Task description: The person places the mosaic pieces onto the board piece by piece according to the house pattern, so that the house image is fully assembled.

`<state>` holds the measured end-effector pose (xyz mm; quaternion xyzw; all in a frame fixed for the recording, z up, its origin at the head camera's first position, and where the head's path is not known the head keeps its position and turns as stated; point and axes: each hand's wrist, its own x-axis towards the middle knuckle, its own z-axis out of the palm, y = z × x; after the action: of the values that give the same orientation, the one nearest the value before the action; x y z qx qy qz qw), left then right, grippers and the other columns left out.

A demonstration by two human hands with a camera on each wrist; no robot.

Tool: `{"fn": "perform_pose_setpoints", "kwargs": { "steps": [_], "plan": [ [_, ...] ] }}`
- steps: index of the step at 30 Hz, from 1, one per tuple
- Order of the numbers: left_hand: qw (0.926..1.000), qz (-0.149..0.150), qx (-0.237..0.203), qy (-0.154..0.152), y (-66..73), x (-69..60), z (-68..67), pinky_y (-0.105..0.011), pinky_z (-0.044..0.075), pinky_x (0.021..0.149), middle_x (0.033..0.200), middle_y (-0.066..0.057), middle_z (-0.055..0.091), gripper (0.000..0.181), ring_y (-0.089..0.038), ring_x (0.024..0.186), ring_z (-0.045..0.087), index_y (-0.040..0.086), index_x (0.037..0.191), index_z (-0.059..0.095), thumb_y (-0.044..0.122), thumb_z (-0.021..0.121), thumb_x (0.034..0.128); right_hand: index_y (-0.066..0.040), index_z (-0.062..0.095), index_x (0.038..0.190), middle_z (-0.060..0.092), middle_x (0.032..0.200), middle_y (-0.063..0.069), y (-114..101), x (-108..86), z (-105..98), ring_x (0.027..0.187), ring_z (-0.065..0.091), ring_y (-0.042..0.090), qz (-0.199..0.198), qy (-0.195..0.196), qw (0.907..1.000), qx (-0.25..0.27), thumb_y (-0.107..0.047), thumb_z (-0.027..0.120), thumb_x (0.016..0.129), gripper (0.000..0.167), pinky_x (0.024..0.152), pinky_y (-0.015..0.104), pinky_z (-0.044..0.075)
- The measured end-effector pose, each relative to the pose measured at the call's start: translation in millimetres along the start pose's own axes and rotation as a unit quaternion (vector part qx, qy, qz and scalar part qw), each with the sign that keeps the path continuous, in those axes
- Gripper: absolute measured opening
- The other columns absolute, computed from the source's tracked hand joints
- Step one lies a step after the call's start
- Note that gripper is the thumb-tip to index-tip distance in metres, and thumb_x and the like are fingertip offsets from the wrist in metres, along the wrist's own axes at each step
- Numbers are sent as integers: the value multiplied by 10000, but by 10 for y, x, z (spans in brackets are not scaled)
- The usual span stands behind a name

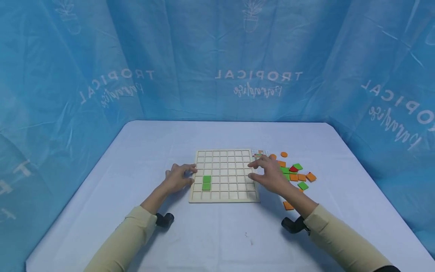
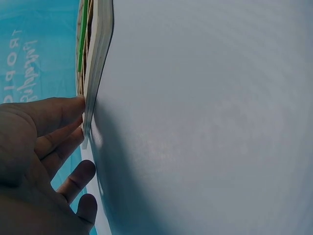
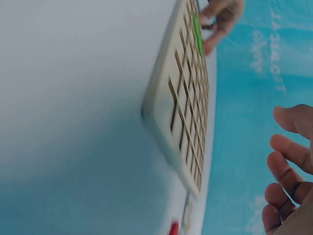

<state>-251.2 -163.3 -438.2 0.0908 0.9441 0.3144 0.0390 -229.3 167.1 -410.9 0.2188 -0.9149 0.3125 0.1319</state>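
Observation:
A pale wooden grid board (image 1: 228,189) lies on the white table. Two green square tiles (image 1: 206,183) sit in adjoining cells, one above the other, near its left side. My left hand (image 1: 177,178) rests its thumb and fingertips, spread apart, against the board's left edge; the left wrist view shows this contact too. Over the right edge of the board hovers my right hand (image 1: 268,174), thumb and fingers parted. In the right wrist view that hand (image 3: 293,169) has nothing between its loosely bent fingers and is apart from the board.
Right of the board lie scattered orange squares (image 1: 301,177), green squares (image 1: 303,185), a red piece (image 1: 293,169) and an orange disc (image 1: 284,154). A small printed pattern card (image 1: 260,153) lies by the board's upper right corner, partly behind my right hand. Blue curtains (image 1: 217,56) surround the table.

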Motion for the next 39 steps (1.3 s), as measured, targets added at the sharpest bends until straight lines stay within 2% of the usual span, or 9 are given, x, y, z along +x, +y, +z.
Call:
{"fn": "perform_pose_setpoints", "kwargs": {
  "steps": [1, 9, 13, 18, 22, 32, 39],
  "plan": [
    [10000, -10, -8, -2, -4, -2, 1, -483, 218, 900, 1408, -20, 509, 338, -241, 1081, 406, 90, 1178, 666, 103, 705, 842, -62, 724, 1053, 571, 902, 39, 36, -31, -59, 927, 419, 256, 80, 50, 10000, 0, -131, 777, 787, 280, 771, 440, 315],
    [10000, -5, 38, -35, -6, 5, -11, -474, 219, 890, 1409, -15, 507, 339, -232, 1066, 399, 95, 1183, 664, 109, 701, 846, -17, 698, 1109, 595, 1016, 157, 412, -295, -581, 1020, 413, 334, 990, 200, 9946, -222, -136, 778, 799, 342, 787, 495, 345],
    [10000, -36, 57, -67, -2, 17, -23, -470, 219, 887, 1415, -5, 502, 339, -228, 1061, 397, 104, 1187, 663, 114, 700, 850, 13, 677, 1136, 589, 1056, 200, 632, -424, -729, 1024, 408, 365, 1363, 153, 9898, -396, -128, 758, 813, 362, 773, 498, 329],
    [10000, -13, 81, -22, 1, 26, -34, -479, 222, 897, 1411, -11, 506, 341, -238, 1076, 403, 99, 1185, 664, 111, 702, 847, 33, 670, 1136, 576, 1076, 227, 866, -521, -742, 1028, 394, 381, 1710, -78, 9840, -491, -163, 738, 838, 362, 759, 486, 325],
    [10000, -52, 49, -45, -11, 26, -23, -479, 223, 897, 1409, -11, 508, 339, -242, 1080, 402, 101, 1179, 668, 110, 704, 842, 40, 671, 1123, 576, 1063, 232, 973, -561, -704, 1020, 391, 389, 1796, -174, 9818, -594, -180, 745, 836, 369, 783, 501, 318],
    [9999, -50, 111, -59, -29, 25, -14, -477, 225, 894, 1416, -10, 502, 345, -245, 1111, 404, 103, 1189, 661, 118, 702, 847, 23, 697, 1083, 603, 1005, 190, 1112, -782, -767, 959, 404, 342, 1835, -409, 9792, -758, -135, 754, 800, 329, 757, 464, 288],
    [9999, -82, 117, -90, -36, 33, 9, -473, 221, 902, 1419, -1, 498, 341, -243, 1126, 397, 109, 1183, 663, 118, 704, 845, 30, 688, 1106, 600, 1039, 213, 1153, -896, -773, 948, 404, 355, 1861, -563, 9780, -754, -106, 749, 793, 346, 752, 472, 285]
  ]
}}
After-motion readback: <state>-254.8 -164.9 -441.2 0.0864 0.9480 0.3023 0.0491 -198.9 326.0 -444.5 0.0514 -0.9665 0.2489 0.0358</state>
